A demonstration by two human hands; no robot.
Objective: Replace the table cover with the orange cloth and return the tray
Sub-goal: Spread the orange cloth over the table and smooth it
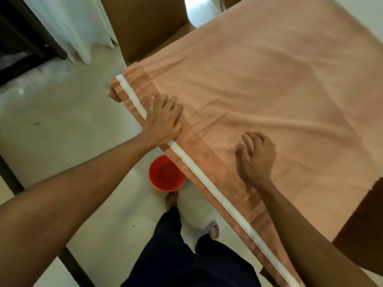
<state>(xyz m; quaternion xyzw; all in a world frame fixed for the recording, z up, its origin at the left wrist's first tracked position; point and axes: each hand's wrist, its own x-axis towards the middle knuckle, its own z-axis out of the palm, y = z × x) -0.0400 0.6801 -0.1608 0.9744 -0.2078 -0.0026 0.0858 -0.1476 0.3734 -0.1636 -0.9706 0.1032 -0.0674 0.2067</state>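
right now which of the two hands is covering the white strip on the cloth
The left hand: it lies flat across the white strip at the orange cloth edge. The right hand rests further in on plain fabric, clear of the strip.

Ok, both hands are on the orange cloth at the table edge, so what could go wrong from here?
The folded, white-trimmed edge overhangs the near side, bunched under the left hand; it may slide off or stay uneven. Wrinkles cross the orange cloth beyond the right hand, and the table still shows bare at the right. The red bowl on the floor sits by the bare foot, so a step could kick it.
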